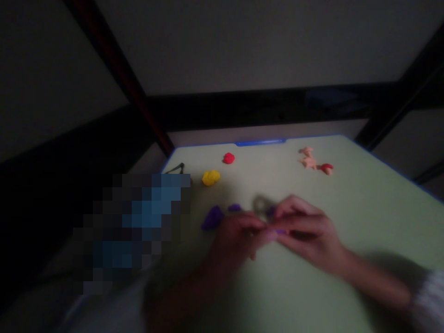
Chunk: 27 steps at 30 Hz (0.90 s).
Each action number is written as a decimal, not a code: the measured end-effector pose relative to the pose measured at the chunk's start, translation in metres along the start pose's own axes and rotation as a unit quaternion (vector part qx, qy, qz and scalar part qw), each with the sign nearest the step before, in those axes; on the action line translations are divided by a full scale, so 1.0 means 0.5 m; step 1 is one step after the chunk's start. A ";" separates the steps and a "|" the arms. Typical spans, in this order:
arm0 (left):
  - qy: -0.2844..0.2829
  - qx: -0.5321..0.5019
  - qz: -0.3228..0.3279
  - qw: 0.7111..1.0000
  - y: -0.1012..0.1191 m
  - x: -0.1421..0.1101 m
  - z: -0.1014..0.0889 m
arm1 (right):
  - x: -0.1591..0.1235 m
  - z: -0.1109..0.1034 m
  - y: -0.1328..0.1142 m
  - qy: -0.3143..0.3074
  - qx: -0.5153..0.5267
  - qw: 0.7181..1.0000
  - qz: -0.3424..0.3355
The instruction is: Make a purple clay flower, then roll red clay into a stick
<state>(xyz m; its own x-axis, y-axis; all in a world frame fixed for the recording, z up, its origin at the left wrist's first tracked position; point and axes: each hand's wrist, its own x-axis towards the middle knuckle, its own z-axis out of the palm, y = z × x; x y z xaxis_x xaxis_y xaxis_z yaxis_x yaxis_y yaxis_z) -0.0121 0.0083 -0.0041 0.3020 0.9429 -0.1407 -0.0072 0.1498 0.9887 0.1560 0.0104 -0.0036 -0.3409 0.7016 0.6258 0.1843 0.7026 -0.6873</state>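
My left hand (236,238) and my right hand (305,231) meet over a pale green board (364,208), fingertips pinched together. Between the fingertips shows a small purple piece of clay (279,231); both hands pinch it. A larger purple clay lump (212,218) lies just left of my left hand, with a smaller purple bit (234,207) behind it. A greyish ring-shaped object (262,203) lies just beyond the fingers. The picture is dark and blurred.
A yellow clay lump (211,177) and a red clay lump (228,158) lie at the board's far left. Peach-coloured clay shapes (308,158) with a red piece (326,168) lie at the far right. A dark tool (176,168) rests at the left edge. Dark frame bars stand behind.
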 end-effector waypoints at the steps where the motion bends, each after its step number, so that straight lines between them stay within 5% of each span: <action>1: -0.003 0.005 0.002 1.000 0.000 0.000 -0.001 | 0.000 0.000 0.000 -0.002 0.003 1.000 -0.004; 27: 0.028 -0.022 0.000 0.999 0.003 -0.001 0.001 | 0.003 -0.014 -0.003 -0.013 -0.023 0.999 -0.026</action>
<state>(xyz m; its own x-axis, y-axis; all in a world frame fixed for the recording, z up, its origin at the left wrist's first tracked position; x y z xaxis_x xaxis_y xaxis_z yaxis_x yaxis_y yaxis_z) -0.0119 0.0079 -0.0022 0.2477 0.9581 -0.1436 -0.0489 0.1604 0.9858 0.1615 0.0112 0.0012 -0.3756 0.6606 0.6500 0.2070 0.7434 -0.6359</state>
